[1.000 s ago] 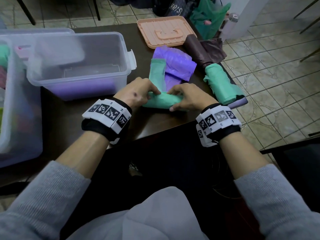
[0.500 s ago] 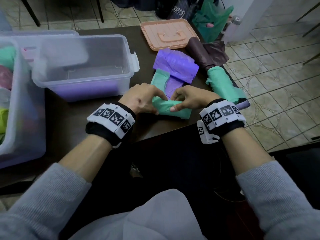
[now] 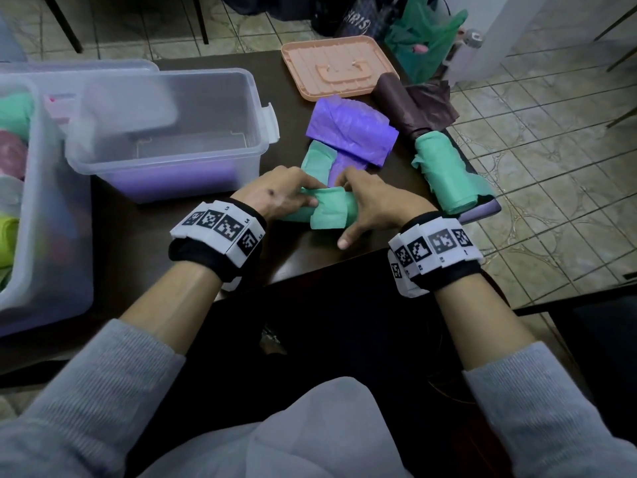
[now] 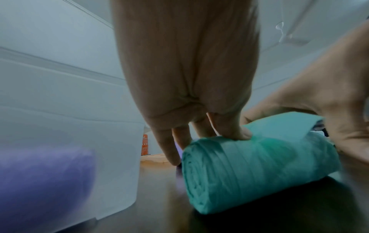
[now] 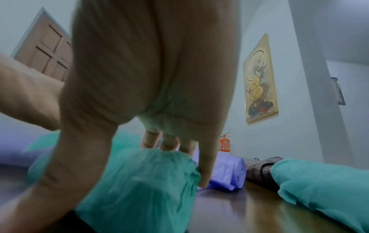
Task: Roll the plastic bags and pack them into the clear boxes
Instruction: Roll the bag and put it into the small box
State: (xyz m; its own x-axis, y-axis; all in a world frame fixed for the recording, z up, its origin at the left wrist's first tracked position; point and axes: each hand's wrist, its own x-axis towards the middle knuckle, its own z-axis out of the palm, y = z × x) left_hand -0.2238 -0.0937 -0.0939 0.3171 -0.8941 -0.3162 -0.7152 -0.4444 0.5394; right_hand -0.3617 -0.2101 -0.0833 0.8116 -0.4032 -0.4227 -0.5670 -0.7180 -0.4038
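Green bag roll (image 3: 324, 210) gripped by left hand (image 3: 275, 198), right hand (image 3: 375, 205); fingers curled, tips hidden.

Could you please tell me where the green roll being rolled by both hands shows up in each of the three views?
Head: green roll centre, between both hands.
Left wrist: lower right, under the fingertips.
Right wrist: lower centre, beneath the palm.
Shared landmark: purple bag, behind the roll.
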